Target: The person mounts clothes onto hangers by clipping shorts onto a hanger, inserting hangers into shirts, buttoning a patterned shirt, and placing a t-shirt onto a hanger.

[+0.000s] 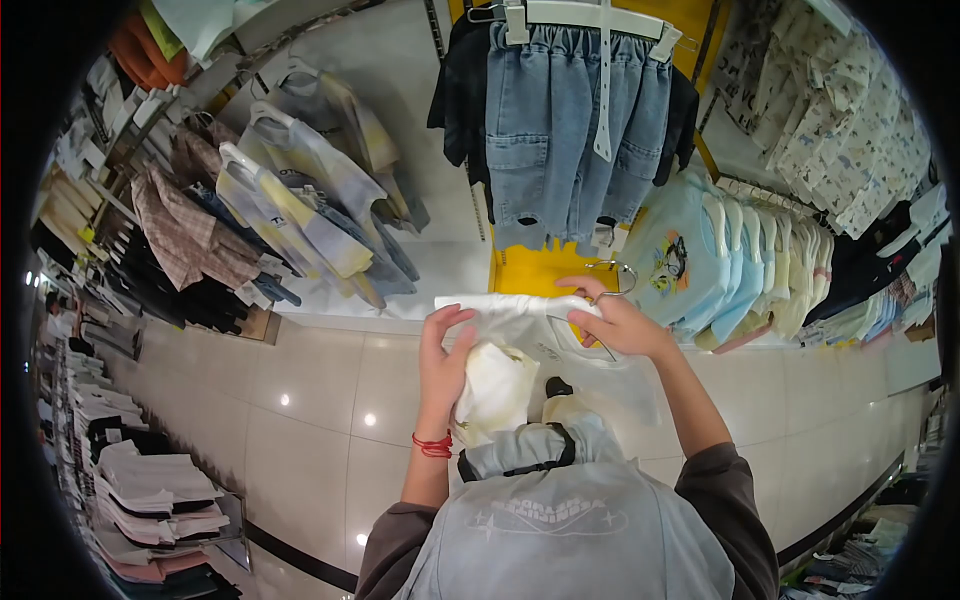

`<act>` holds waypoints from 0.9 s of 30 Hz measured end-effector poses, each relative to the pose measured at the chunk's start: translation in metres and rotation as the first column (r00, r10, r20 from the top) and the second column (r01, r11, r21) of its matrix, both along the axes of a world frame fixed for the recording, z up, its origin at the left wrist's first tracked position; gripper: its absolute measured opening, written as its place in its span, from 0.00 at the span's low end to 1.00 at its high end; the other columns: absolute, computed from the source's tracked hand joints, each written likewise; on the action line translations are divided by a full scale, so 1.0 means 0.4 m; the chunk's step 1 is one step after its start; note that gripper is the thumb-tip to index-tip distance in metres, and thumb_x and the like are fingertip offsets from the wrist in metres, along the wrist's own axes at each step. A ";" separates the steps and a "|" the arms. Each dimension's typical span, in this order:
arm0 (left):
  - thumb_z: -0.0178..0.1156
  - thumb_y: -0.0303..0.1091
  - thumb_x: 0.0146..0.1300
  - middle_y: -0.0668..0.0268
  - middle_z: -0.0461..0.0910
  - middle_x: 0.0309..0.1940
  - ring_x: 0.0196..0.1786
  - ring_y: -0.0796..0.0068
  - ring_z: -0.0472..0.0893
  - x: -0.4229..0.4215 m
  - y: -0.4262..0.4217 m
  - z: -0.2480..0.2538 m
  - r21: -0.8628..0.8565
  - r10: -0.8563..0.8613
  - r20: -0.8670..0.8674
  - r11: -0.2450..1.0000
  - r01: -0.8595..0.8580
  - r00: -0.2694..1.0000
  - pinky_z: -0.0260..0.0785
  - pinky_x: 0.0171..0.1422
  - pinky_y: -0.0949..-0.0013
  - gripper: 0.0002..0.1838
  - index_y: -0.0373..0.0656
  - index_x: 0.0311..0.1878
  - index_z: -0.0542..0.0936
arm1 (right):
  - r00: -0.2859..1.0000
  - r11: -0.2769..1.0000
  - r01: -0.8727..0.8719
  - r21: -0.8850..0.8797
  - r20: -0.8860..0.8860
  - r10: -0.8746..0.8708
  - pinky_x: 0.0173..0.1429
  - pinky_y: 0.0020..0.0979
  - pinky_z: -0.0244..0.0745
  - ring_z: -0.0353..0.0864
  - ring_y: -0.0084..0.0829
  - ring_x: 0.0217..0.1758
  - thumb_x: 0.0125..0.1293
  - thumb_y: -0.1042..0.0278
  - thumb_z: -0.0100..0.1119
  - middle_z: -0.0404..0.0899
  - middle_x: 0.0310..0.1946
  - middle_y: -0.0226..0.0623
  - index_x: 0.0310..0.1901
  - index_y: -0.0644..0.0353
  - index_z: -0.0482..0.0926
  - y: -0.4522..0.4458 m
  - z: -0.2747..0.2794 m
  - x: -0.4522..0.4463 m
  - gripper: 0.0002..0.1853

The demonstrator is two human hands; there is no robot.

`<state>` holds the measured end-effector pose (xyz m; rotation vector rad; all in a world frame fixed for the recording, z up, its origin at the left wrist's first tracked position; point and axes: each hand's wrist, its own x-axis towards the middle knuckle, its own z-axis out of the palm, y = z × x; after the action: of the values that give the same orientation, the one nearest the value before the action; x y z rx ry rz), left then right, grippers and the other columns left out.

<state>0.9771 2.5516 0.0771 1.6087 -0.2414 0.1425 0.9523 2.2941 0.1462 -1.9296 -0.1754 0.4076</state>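
Head camera: wide view, facing forward and down; torso [570, 525] closest at 6 o'clock, left hand [442, 352] and right hand [625, 325] near, jeans [570, 130] farther at 12.

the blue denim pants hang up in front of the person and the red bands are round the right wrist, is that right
Not quite: the head view shows the red bands round the left wrist, just below the left hand, and not the right. The blue denim pants do hang up in front of the person.
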 end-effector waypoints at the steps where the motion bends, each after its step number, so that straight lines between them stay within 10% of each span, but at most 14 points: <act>1: 0.56 0.34 0.63 0.60 0.79 0.46 0.47 0.75 0.77 0.002 0.003 -0.007 -0.131 -0.006 -0.133 0.991 -0.011 0.991 0.70 0.50 0.72 0.16 0.37 0.51 0.71 | 0.999 0.996 0.032 0.085 0.001 -0.033 0.37 0.28 0.74 0.76 0.25 0.32 0.66 0.59 0.53 0.72 0.39 0.39 0.63 0.55 0.58 -0.009 -0.028 0.003 0.27; 6: 0.45 0.46 0.70 0.59 0.78 0.47 0.47 0.71 0.78 -0.012 0.026 -0.105 -0.791 -0.423 -0.438 0.600 -0.117 0.793 0.72 0.51 0.69 0.20 0.39 0.51 0.72 | 0.996 0.969 0.092 0.228 -0.020 -0.090 0.33 0.26 0.72 0.71 0.22 0.28 0.62 0.60 0.59 0.70 0.40 0.36 0.65 0.51 0.53 -0.011 -0.077 -0.015 0.34; 11: 0.41 0.48 0.71 0.58 0.77 0.46 0.46 0.69 0.79 -0.059 -0.018 -0.146 -0.802 -0.278 -0.445 0.547 -0.241 0.851 0.73 0.53 0.67 0.21 0.40 0.51 0.72 | 0.965 0.921 0.173 0.348 -0.246 -0.088 0.39 0.26 0.71 0.71 0.24 0.32 0.57 0.61 0.65 0.69 0.43 0.37 0.64 0.51 0.54 0.058 -0.132 -0.046 0.37; 18: 0.41 0.44 0.72 0.61 0.74 0.43 0.46 0.70 0.77 -0.086 -0.062 -0.101 -0.746 -0.151 -0.516 0.563 -0.356 0.843 0.72 0.52 0.66 0.16 0.40 0.49 0.68 | 0.955 0.988 0.011 0.154 0.292 -0.056 0.59 0.34 0.66 0.70 0.38 0.58 0.47 0.60 0.74 0.68 0.54 0.49 0.63 0.57 0.55 0.189 -0.134 -0.089 0.45; 27: 0.49 0.17 0.57 0.60 0.67 0.57 0.59 0.68 0.70 -0.174 -0.114 0.046 -0.635 -0.265 -0.421 0.769 -0.073 0.868 0.67 0.60 0.66 0.29 0.42 0.63 0.58 | 0.980 0.967 0.032 0.252 0.181 -0.079 0.50 0.29 0.69 0.75 0.30 0.45 0.52 0.66 0.70 0.76 0.43 0.43 0.61 0.58 0.57 0.106 -0.107 -0.067 0.38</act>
<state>0.9075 2.5061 0.0955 0.8940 0.1206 -0.2556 0.9257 2.3366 0.1036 -1.7197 -0.2820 0.1545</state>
